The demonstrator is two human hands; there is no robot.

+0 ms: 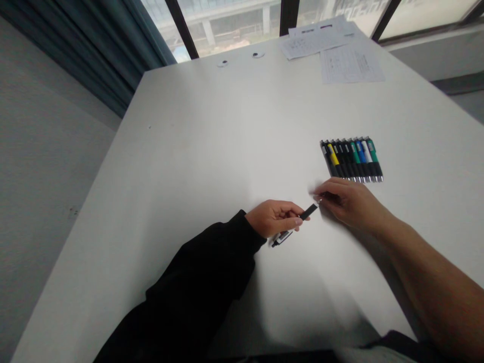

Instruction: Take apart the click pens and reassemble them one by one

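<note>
A pen [309, 212] with a black grip and a white barrel lies slanted in my left hand [275, 218]. The thumb and fingers are closed around its middle, and its clip end sticks out below the palm. My right hand [347, 202] pinches at the pen's other end, where a small silver tip [319, 200] shows at the fingers. Motion blurs those fingertips, and I cannot tell whether the tip is joined to the black grip. Just beyond the right hand lies a tight row of several pens [351, 157], with black, yellow, green, blue and white barrels.
Both arms reach over a large white table [196, 136]. Printed papers [351, 63] lie at its far right, near the window. Two small white round pieces with dark spots [258, 55] are at the far edge. A dark blue curtain [113, 45] hangs at the left.
</note>
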